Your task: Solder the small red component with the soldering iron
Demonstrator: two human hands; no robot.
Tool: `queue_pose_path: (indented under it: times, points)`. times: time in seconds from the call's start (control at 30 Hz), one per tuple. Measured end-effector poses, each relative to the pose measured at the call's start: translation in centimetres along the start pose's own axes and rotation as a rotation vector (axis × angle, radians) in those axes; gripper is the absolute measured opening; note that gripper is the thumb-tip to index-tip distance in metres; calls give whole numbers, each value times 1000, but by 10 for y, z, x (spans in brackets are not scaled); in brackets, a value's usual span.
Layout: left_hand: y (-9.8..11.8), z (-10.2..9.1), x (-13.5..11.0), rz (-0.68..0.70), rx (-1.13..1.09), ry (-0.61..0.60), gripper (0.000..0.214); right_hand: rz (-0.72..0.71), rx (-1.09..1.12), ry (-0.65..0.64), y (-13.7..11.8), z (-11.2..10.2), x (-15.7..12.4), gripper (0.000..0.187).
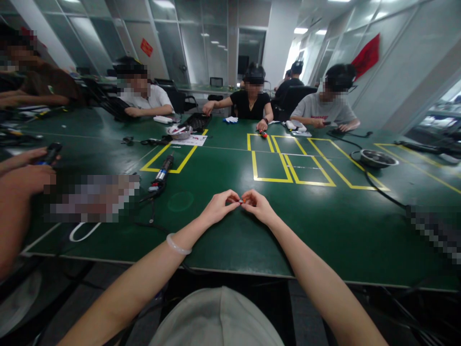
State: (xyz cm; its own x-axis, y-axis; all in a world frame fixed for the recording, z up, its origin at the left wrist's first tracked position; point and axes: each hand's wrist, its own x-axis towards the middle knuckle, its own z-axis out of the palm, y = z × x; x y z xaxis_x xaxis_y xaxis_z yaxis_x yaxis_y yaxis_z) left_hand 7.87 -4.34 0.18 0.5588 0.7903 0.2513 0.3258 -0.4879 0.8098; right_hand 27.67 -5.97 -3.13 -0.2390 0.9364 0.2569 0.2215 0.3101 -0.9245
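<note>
My left hand (222,205) and my right hand (257,205) meet fingertip to fingertip just above the green table. Between their pinched fingers is a tiny part (241,201) with red and silvery bits, too small to name; both hands appear to grip it. A pale bracelet (179,245) circles my left wrist. To the left of my hands lies an electric screwdriver (163,173) with a dark and silver body, its tip at the yellow tape rectangle and its cable trailing toward me.
Yellow tape rectangles (272,180) mark the green table (223,166). A metal bowl (379,158) and a black cable (385,193) lie at right. Another bowl (179,132) and a black tray (197,122) stand farther back. At left, a co-worker's hands (27,168) hold a dark device. Several people sit opposite.
</note>
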Motion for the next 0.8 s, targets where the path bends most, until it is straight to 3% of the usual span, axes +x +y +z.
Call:
queue_pose_path:
  times: [0.23, 0.6, 0.8]
  points:
    - [0, 1, 1, 14, -17, 14, 17, -25, -57, 11, -4, -2, 0, 20]
    - [-15, 4, 3, -74, -136, -15, 24, -66, -169, -19, -11, -2, -4, 15]
    - [-9, 5, 2, -82, -106, -19, 25, -67, -221, -22, -12, -3, -4, 14]
